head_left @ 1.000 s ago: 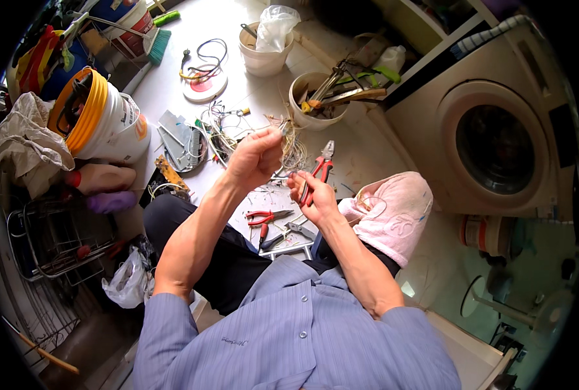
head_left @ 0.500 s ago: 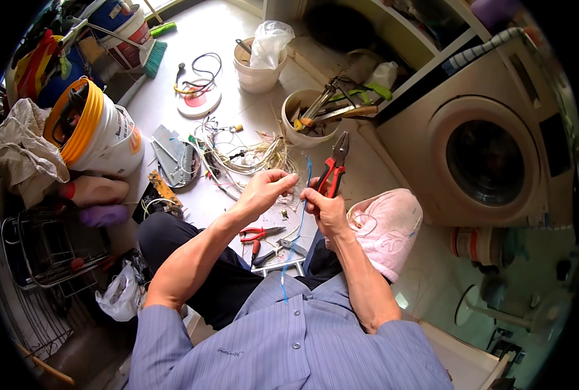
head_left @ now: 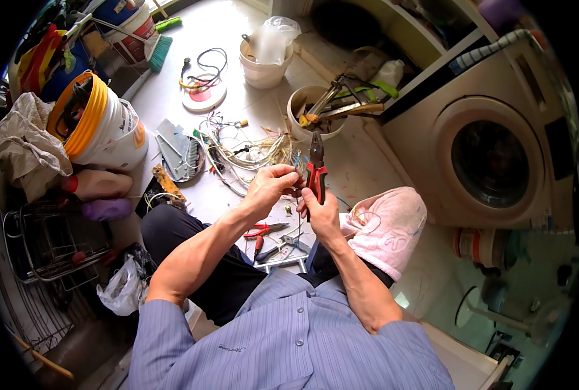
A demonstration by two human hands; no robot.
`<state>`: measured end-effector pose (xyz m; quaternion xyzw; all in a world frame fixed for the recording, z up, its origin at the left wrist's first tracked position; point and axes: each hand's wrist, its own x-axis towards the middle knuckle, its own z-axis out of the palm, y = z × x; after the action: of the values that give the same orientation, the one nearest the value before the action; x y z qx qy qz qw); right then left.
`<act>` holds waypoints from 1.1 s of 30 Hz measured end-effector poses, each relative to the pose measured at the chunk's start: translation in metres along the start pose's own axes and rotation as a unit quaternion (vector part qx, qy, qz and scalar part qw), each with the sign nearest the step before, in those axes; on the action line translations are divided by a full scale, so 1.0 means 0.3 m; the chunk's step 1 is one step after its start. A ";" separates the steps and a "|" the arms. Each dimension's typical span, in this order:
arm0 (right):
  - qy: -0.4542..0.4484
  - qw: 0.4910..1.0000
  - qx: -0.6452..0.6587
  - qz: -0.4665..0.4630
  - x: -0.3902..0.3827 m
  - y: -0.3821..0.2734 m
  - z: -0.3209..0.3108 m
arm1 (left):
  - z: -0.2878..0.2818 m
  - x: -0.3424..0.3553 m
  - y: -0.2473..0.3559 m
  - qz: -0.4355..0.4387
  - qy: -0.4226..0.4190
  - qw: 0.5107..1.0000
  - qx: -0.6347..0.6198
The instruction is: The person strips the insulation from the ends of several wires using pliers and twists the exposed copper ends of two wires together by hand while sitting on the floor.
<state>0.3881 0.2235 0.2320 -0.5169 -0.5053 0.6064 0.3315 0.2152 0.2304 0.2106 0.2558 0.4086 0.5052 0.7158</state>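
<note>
My left hand (head_left: 270,192) has thumb and index finger pinched on a thin dark wire, whose ends are hard to follow. Close beside it, my right hand (head_left: 322,218) is closed round red-and-black pliers (head_left: 316,174), jaws pointing up. Beyond both hands lies a tangled heap of pale wires (head_left: 250,149) on the tiled floor. Between my legs are red-handled pliers (head_left: 257,233), a screwdriver (head_left: 259,246) and other small tools among scraps of wire. A pink towel (head_left: 393,234) is draped over my right knee.
A washing machine (head_left: 471,149) stands at the right. A yellow-rimmed bucket (head_left: 117,123), plastic bottles (head_left: 104,209) and a wire rack (head_left: 52,244) crowd the left. Ahead are a bucket of tools (head_left: 296,104), a bucket with a plastic bag (head_left: 260,71) and metal parts (head_left: 175,149).
My left hand has come down from higher up and is now against my right. The pliers have turned more upright. A light blue strand seen hanging half a second ago is less distinct.
</note>
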 end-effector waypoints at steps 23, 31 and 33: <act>-0.087 0.987 -0.086 0.106 -0.110 -0.002 -0.193 | 0.019 0.022 0.028 0.034 0.129 0.987 0.094; -0.047 0.984 -0.160 0.069 -0.073 -0.033 -0.124 | 0.049 0.000 -0.019 0.087 0.096 0.975 0.180; -0.040 0.980 -0.187 0.046 -0.066 -0.019 -0.123 | 0.052 -0.004 -0.009 0.078 0.097 0.970 0.211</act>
<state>0.4279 0.2167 0.2449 -0.5678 -0.5982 0.5361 0.1798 0.2294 0.2291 0.2173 0.3820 0.5521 0.4841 0.5612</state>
